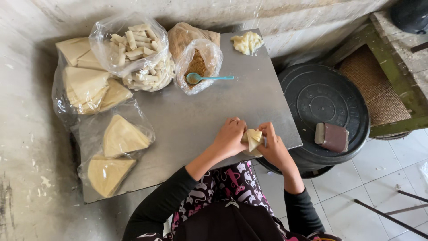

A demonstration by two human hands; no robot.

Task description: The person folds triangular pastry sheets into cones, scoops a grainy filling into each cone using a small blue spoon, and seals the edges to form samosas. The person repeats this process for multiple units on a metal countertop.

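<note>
A pale folded pastry wrapper (253, 139) is held over the near edge of the grey metal table (209, 116). My left hand (230, 136) grips its left side; a ring shows on one finger. My right hand (273, 146) pinches its right side. Both hands touch the wrapper and each other closely. A bag of brown filling (197, 64) with a teal spoon (206, 78) stands at the table's far side.
A clear bag of rolled pastries (136, 49) and bags of triangular wrappers (117, 138) crowd the table's left. A lump of dough (247, 42) lies at the far right corner. A black drum lid (321, 107) with a brown block (332, 136) stands right.
</note>
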